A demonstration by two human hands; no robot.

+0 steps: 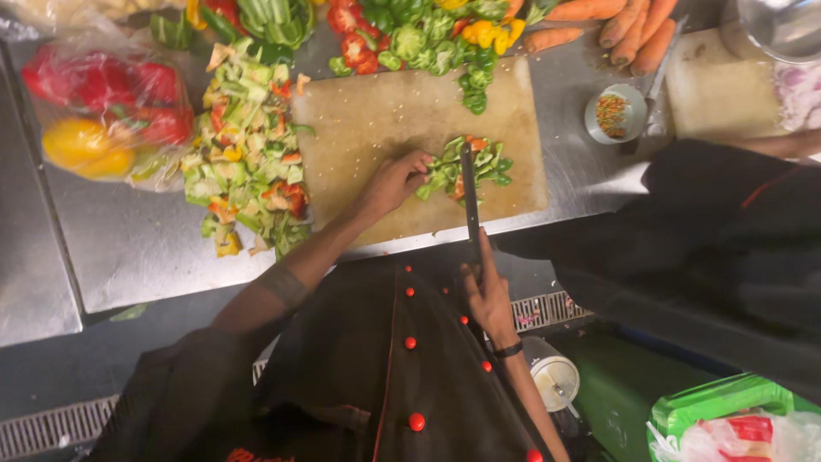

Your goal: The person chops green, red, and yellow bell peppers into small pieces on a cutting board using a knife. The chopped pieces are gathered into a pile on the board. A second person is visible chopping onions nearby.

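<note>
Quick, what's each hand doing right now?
Left hand: fingers curled, pressing down the green pepper pieces on the cutting board.
Right hand: closed around the knife.

pepper pieces (469,168) on cutting board (368,120) — scrap heap (248,154) left

The heap of orange carrots (611,24) and the pile of cut red, green and yellow pepper pieces (419,38) run off the top edge. At upper right, a shiny metal bowl (782,26) is cropped by the corner. The clear plastic bag of whole red and yellow peppers (103,107) blurs its contents. The small white dish (614,113) holds specks too small to identify.
</note>
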